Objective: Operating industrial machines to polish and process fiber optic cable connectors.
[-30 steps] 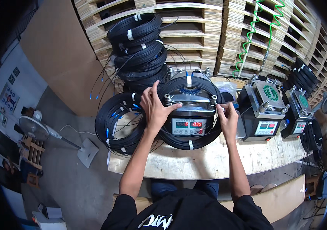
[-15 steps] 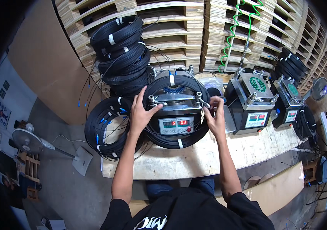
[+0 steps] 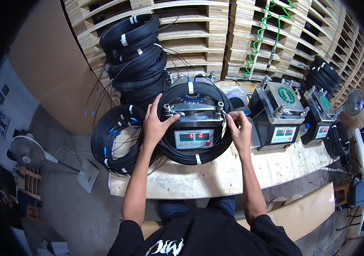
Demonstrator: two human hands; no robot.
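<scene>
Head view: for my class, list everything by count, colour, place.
Workbench: one, pale wood, centre.
Machines: three, black and silver, on workbench.
Cable coils: many, black, left, right, round nearest machine.
Pallets: many, pale wood, behind.
Spiral hose: two lengths, green, upper right.
Fans: two, grey, left and right.
Panels: two, brown, left and lower right.
Bottle: one, clear, between right machines.
Shirt: one, black, bottom.
Left hand: one, bare, at left clamp.
Right hand: one, bare, at right clamp.

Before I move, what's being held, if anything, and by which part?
Right grip seems to pinch the right clamp lever by its outer end; left grip is at the left clamp lever, hold unclear.
</scene>
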